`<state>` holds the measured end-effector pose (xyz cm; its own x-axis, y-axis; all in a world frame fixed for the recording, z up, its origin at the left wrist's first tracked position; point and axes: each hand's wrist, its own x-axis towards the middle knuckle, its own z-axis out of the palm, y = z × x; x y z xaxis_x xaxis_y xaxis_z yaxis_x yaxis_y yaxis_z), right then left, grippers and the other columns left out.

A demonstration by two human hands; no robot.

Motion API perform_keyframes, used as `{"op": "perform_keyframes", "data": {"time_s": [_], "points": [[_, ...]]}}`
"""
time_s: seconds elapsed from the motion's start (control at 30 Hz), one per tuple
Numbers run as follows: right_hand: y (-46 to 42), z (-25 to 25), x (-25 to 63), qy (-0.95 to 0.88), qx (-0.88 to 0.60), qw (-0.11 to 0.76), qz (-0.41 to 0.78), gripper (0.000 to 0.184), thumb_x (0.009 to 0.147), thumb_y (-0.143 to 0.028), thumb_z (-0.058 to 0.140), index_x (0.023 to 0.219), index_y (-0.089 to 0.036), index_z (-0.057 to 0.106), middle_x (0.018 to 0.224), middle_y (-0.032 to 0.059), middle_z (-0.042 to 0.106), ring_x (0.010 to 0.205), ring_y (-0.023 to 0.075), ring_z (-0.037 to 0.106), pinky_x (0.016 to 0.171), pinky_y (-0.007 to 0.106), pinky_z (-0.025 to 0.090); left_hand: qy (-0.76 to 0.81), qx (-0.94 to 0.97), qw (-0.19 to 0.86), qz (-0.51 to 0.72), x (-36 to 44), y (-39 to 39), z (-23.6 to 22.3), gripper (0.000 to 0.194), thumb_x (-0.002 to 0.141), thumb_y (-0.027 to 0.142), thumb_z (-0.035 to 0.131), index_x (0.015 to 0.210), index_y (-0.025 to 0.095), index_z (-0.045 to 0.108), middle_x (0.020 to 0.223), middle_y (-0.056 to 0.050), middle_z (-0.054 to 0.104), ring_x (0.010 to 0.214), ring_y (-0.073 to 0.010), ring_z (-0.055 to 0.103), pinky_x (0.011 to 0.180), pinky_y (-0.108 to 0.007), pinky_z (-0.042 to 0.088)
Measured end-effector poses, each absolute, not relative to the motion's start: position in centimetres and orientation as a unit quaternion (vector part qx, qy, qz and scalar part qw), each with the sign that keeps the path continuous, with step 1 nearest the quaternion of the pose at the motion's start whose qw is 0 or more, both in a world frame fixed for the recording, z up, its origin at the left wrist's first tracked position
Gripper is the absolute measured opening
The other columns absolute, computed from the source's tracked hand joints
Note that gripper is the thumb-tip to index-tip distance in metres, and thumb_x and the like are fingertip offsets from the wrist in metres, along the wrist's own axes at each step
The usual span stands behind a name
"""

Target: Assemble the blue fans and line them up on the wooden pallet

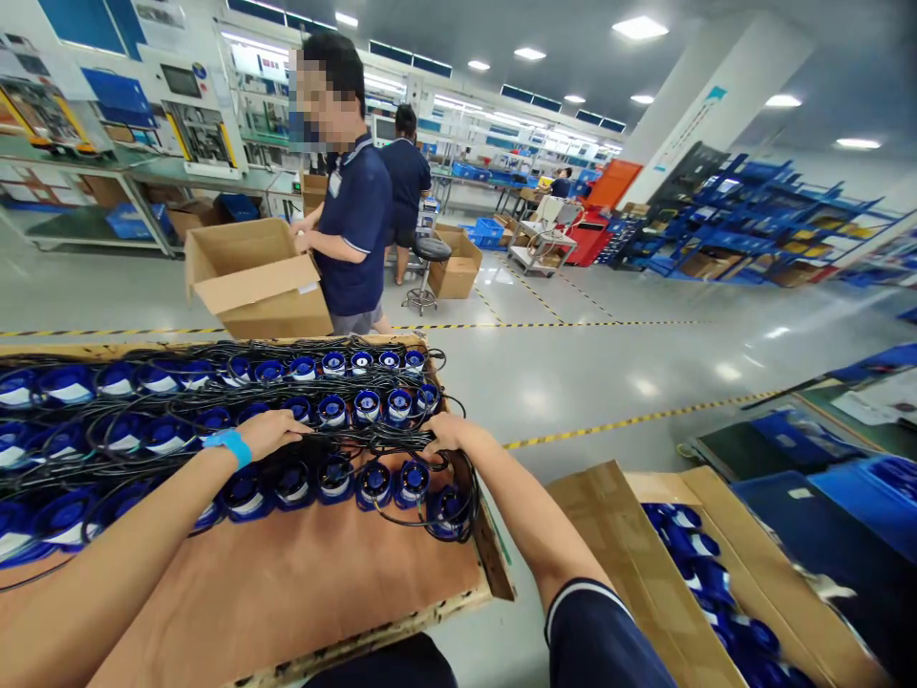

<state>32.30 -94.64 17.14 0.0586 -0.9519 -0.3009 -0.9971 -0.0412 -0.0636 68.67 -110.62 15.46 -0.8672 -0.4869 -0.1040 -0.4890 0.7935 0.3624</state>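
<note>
Black cables [365, 440] lie at eight o'clock, between left hand [273, 435] and right hand [447, 432]; whether the fingers grip them, I cannot tell. Tangling could drag blue fans [373, 483] askew.

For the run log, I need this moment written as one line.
left hand: at black cables; right hand: at same cables; blue parts: in rows on brown board; right-side carton: open, blue parts inside

Blue round units [335, 475] with white labels stand in three rows on the wooden tabletop [322, 564], black cables [373, 438] heaped in tangled strands between them.
</note>
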Motion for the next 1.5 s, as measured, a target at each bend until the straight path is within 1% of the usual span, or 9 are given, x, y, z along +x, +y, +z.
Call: {"op": "perform_keyframes", "data": {"time_s": [0.2, 0.37, 0.57, 0.63, 0.7, 0.77, 0.9, 1.07, 1.5], "points": [[-94.8, 14.5, 34.7, 0.709, -0.698, 0.055, 0.087, 0.041, 0.090, -0.027, 0.063, 0.126, -0.007, 0.063, 0.131, 0.0277, 0.060, 0.119, 0.0346, 0.059, 0.099, 0.045, 0.046, 0.961, -0.276, -0.008, -0.002, 66.8, -110.1, 13.1, 0.035, 0.093, 0.017, 0.044, 0.110, 0.025, 0.074, 0.101, -0.012, 0.066, 0.098, -0.0230, 0.058, 0.088, -0.036, 0.045], [-91.6, 19.3, 33.1, 0.714, -0.696, 0.072, 0.010, 0.032, 0.097, -0.035, 0.057, 0.123, -0.018, 0.065, 0.117, 0.0119, 0.070, 0.109, 0.0229, 0.064, 0.093, 0.031, 0.048, 0.948, -0.318, -0.019, -0.011, 66.3, -107.0, 18.3, 0.030, 0.094, 0.025, 0.045, 0.099, 0.022, 0.075, 0.100, -0.010, 0.066, 0.092, -0.0229, 0.059, 0.082, -0.034, 0.043], [-75.4, 18.2, 34.3, 0.773, -0.544, 0.163, -0.283, 0.025, 0.096, -0.030, 0.049, 0.084, -0.023, 0.069, 0.065, -0.0007, 0.066, 0.059, 0.0162, 0.063, 0.063, 0.027, 0.049, 0.909, -0.115, 0.097, 0.389, 63.1, -93.0, 16.3, 0.030, 0.095, 0.041, 0.048, 0.090, 0.026, 0.073, 0.084, -0.001, 0.072, 0.078, -0.0163, 0.064, 0.075, -0.027, 0.046], [-71.7, 13.5, 37.2, 0.771, -0.480, 0.207, -0.363, 0.023, 0.089, -0.029, 0.058, 0.109, -0.024, 0.068, 0.082, 0.0030, 0.073, 0.063, 0.0190, 0.067, 0.062, 0.030, 0.054, 0.889, -0.069, 0.119, 0.436, 61.3, -89.0, 12.6, 0.031, 0.092, 0.044, 0.054, 0.115, 0.031, 0.070, 0.102, -0.003, 0.073, 0.094, -0.0211, 0.066, 0.085, -0.031, 0.049], [-70.8, 8.7, 39.8, 0.768, -0.428, 0.196, -0.434, 0.063, 0.084, -0.033, 0.065, 0.144, -0.026, 0.047, 0.120, 0.0107, 0.070, 0.082, 0.0241, 0.072, 0.067, 0.036, 0.060, 0.904, -0.087, 0.105, 0.405, 59.3, -87.1, 9.0, 0.048, 0.090, 0.045, 0.055, 0.137, 0.036, 0.057, 0.116, -0.006, 0.070, 0.110, -0.0282, 0.063, 0.095, -0.041, 0.048], [-72.2, 5.2, 41.2, 0.781, -0.394, 0.149, -0.462, 0.072, 0.087, -0.034, 0.062, 0.153, -0.026, 0.034, 0.135, 0.0127, 0.061, 0.104, 0.0286, 0.070, 0.081, 0.043, 0.061, 0.928, -0.114, 0.068, 0.349, 57.4, -87.1, 6.6, 0.055, 0.091, 0.045, 0.054, 0.145, 0.040, 0.048, 0.128, -0.008, 0.065, 0.120, -0.0331, 0.057, 0.102, -0.051, 0.044], [-77.0, 3.3, 40.3, 0.788, -0.398, 0.065, -0.465, 0.064, 0.093, -0.031, 0.053, 0.154, -0.023, 0.034, 0.141, 0.0126, 0.057, 0.134, 0.0304, 0.051, 0.112, 0.052, 0.044, 0.950, -0.122, -0.005, 0.289, 54.7, -90.1, 4.9, 0.056, 0.091, 0.043, 0.056, 0.146, 0.038, 0.049, 0.143, -0.008, 0.055, 0.130, -0.0336, 0.050, 0.110, -0.053, 0.040], [-81.3, 2.8, 38.5, 0.773, -0.426, 0.035, -0.468, 0.060, 0.097, -0.025, 0.043, 0.155, -0.016, 0.030, 0.147, 0.0163, 0.050, 0.144, 0.0275, 0.039, 0.120, 0.051, 0.034, 0.954, -0.114, -0.025, 0.274, 53.5, -93.8, 4.3, 0.062, 0.089, 0.038, 0.059, 0.149, 0.028, 0.045, 0.147, -0.010, 0.054, 0.132, -0.0311, 0.050, 0.116, -0.053, 0.037], [-80.2, 1.8, 39.8, 0.767, -0.357, 0.067, -0.528, 0.030, 0.094, -0.034, 0.050, 0.120, -0.020, 0.057, 0.123, 0.0139, 0.062, 0.114, 0.0265, 0.061, 0.104, 0.044, 0.048, 0.927, -0.297, -0.057, 0.222, 58.8, -92.0, 3.9, 0.047, 0.093, 0.044, 0.050, 0.136, 0.026, 0.059, 0.130, -0.011, 0.065, 0.121, -0.0329, 0.057, 0.105, -0.052, 0.042]]}}
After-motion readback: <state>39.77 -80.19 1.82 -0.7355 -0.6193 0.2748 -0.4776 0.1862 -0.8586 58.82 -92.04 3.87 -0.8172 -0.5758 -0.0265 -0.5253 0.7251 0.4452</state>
